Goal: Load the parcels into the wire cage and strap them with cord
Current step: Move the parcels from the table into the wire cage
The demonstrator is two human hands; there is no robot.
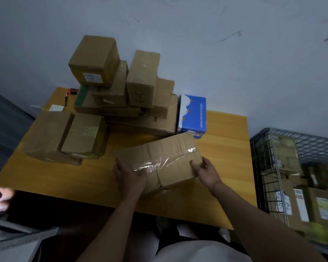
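A yellow wood-topped bench point(64, 178) is set against a pale grey wall point(216, 53) marked with dark scuffs. On the bench's left part two brown parcels point(51, 135) are placed side by side, touching. Behind them, a stack of brown parcels point(121, 95) is piled against the wall, and a blue carton point(192, 114) is stood just beside its right end.

Near the front edge, a taped cardboard parcel point(165, 159) is held between both hands. Its long axis is laid roughly left to right, skewed so that the far right corner is pointed at the blue carton; the taped face is turned upward. Whether it is touching the bench cannot be told. The near left end is gripped by the left hand point(128, 176), fingers curled onto the tape. The right end is clasped by the right hand point(206, 173), thumb on top.

On the floor right of the bench, a wire cage point(301, 137) is seen, with labelled parcels point(284, 186) packed inside.
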